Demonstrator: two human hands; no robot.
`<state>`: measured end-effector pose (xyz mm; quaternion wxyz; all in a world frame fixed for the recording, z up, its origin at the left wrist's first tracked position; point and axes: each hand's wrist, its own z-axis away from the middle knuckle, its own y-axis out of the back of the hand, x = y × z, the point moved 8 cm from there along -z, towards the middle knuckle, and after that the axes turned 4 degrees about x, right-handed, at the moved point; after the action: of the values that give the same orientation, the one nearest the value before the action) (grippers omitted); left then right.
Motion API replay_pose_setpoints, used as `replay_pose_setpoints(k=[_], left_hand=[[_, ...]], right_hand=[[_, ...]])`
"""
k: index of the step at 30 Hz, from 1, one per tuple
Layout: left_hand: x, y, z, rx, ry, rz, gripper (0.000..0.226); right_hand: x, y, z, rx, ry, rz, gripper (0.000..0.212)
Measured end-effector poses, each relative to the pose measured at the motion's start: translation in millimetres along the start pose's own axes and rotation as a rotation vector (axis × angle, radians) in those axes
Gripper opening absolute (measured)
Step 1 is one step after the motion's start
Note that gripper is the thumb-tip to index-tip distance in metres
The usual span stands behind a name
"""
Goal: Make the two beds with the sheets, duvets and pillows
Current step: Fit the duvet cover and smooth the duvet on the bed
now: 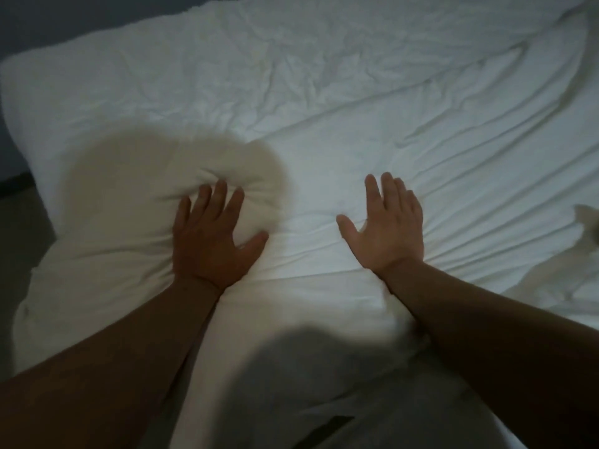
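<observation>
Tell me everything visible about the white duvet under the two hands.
The white, puffy fabric duvet lies spread out, filling most of the view, heavily creased, with long folds running toward the upper right. Its rounded left edge borders the dark floor. The left hand presses a dent into its left part; the right hand lies flat on it, fingers straight. Shadow covers its near part.

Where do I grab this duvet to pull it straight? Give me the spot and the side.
Probably take the duvet by its near-left corner, coming from the left: its thick edge ends free there beside the floor. Mid-surface, where the left hand and right hand press, offers nothing to pinch.
</observation>
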<state>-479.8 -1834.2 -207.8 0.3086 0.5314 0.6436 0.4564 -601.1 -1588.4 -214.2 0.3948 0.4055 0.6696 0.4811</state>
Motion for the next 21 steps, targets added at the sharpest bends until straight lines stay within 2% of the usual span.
replay_pose_setpoints(k=[2, 7, 12, 16, 20, 21], left_hand=[[0, 0, -3, 0.031, 0.000, -0.006, 0.071], [3, -8, -9, -0.010, 0.068, 0.010, 0.075], [6, -18, -12, 0.025, 0.046, 0.031, 0.077], [6, -29, -13, 0.048, 0.042, 0.100, 0.075], [22, -15, -25, 0.306, -0.084, 0.105, 0.061], [18, -16, -30, 0.312, -0.072, 0.065, 0.052]], right_hand=[[-1, -3, -5, 0.001, 0.006, 0.000, 0.089], [0, -9, -14, -0.005, -0.007, -0.011, 0.086], [4, -13, -16, -0.039, -0.022, -0.008, 0.086], [5, -6, -18, 0.032, -0.030, -0.059, 0.083], [5, -2, -19, 0.029, -0.007, -0.031, 0.079], [5, -3, -18, 0.008, -0.015, -0.015, 0.079]])
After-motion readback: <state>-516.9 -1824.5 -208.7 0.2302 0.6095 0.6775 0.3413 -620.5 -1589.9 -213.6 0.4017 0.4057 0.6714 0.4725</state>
